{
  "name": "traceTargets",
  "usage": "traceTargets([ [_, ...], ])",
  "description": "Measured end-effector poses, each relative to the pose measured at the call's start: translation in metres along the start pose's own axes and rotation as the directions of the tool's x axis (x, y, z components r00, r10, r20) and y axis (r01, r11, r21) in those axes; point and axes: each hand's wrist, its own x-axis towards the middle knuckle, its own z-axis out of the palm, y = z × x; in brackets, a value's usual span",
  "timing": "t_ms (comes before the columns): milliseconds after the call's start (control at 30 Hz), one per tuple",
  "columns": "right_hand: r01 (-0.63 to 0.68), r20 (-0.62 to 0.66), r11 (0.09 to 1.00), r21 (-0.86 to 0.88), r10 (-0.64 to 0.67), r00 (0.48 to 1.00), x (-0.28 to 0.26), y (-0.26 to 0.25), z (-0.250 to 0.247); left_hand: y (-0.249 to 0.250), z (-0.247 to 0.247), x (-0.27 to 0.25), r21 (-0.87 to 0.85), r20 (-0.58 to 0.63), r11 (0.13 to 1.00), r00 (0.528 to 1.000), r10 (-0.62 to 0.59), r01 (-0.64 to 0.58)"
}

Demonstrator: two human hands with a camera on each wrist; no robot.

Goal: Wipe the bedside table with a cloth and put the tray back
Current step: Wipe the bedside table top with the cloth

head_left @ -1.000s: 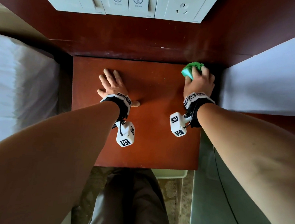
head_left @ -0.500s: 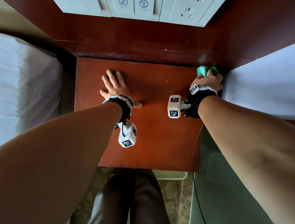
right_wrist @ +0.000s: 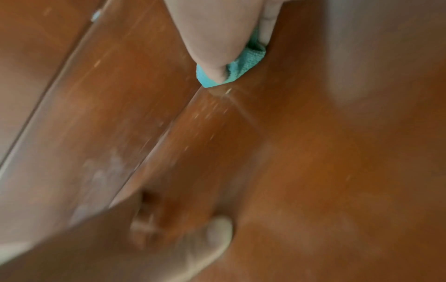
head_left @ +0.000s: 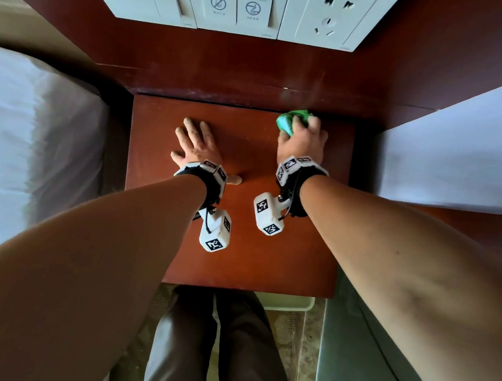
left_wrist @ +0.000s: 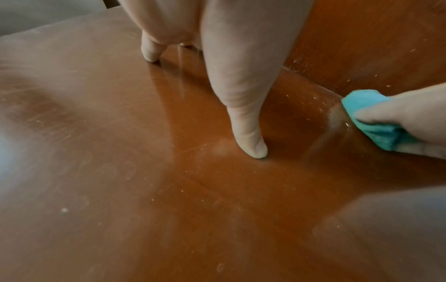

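— Green cloth (head_left: 291, 122), bunched into a wad; where does it sit?

— On the far right part of the reddish wooden tabletop (head_left: 284, 253), close to the back edge where it meets the dark wall panel (head_left: 253, 70); the right hand (head_left: 303, 140) covers most of it, fingers (right_wrist: 212, 47) curled over and clamped on the wad, pressing it down on the wood; in the right wrist view a corner of cloth (right_wrist: 231, 70) pokes out under the thumb.

— And the other hand?

— The left hand (head_left: 197, 147) lies flat on the left half of the tabletop, fingers (left_wrist: 243, 122) straight and spread apart, holding nothing; pale specks and faint streaks show on the wood near it.

— Around them?

— White bedding (head_left: 22, 148) on the left; another white bed (head_left: 457, 152) on the right; a row of switches and a socket (head_left: 243, 6) on the wall above; a pale tray edge (head_left: 289, 303) shows just beyond the near edge of the tabletop, beside the person's trousers (head_left: 210, 343).
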Motion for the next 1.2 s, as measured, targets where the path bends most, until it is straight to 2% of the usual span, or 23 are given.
traceTargets([
  [100, 0.130, 0.068, 0.992, -0.003, -0.129, 0.989, -0.009, -0.022, 0.006, -0.004, 0.002, 0.000, -0.025, -0.007, 0.999, 1.000, 0.022, -0.022],
  [200, 0.277, 0.157, 0.961, -0.015, -0.271, 0.950, -0.017, -0.038, 0.011, -0.011, 0.002, 0.002, -0.068, -0.010, 0.997, 0.999, 0.048, -0.048],
  [267, 0.322, 0.191, 0.947, -0.014, -0.314, 0.930, -0.020, -0.043, 0.014, -0.020, 0.001, 0.004, -0.093, -0.031, 0.992, 0.996, 0.081, -0.084],
  [400, 0.300, 0.142, 0.954, 0.008, -0.299, 0.944, -0.020, -0.042, 0.017, -0.051, 0.001, 0.008, -0.110, -0.091, 0.990, 0.992, 0.082, -0.092],
  [500, 0.170, 0.021, 0.985, 0.016, -0.170, 0.985, -0.017, -0.035, 0.019, -0.082, -0.001, 0.015, -0.115, -0.112, 0.993, 0.993, 0.025, -0.038],
  [567, 0.091, -0.038, 0.995, 0.030, -0.090, 0.995, -0.016, -0.033, 0.020, -0.101, -0.004, 0.022, -0.125, -0.131, 0.991, 0.991, 0.027, -0.044],
  [667, 0.078, -0.056, 0.997, -0.004, -0.078, 0.995, -0.018, -0.042, 0.025, -0.124, -0.006, 0.034, -0.157, -0.143, 0.983, 0.987, 0.075, -0.097],
  [800, 0.150, -0.030, 0.987, -0.058, -0.152, 0.988, -0.028, -0.070, 0.039, -0.135, -0.004, 0.040, -0.158, -0.168, 0.973, 0.976, 0.141, -0.167],
  [933, 0.265, 0.032, 0.963, -0.054, -0.264, 0.964, -0.038, -0.113, 0.054, -0.134, -0.004, 0.039, -0.165, -0.172, 0.971, 0.974, 0.147, -0.175],
  [1033, 0.302, 0.093, 0.951, -0.058, -0.296, 0.951, -0.042, -0.147, 0.062, -0.137, -0.003, 0.040, -0.170, -0.163, 0.969, 0.975, 0.152, -0.179],
  [1200, 0.470, 0.179, 0.880, -0.070, -0.452, 0.874, -0.044, -0.189, 0.074, -0.141, 0.004, 0.044, -0.194, -0.171, 0.964, 0.974, 0.149, -0.182],
])
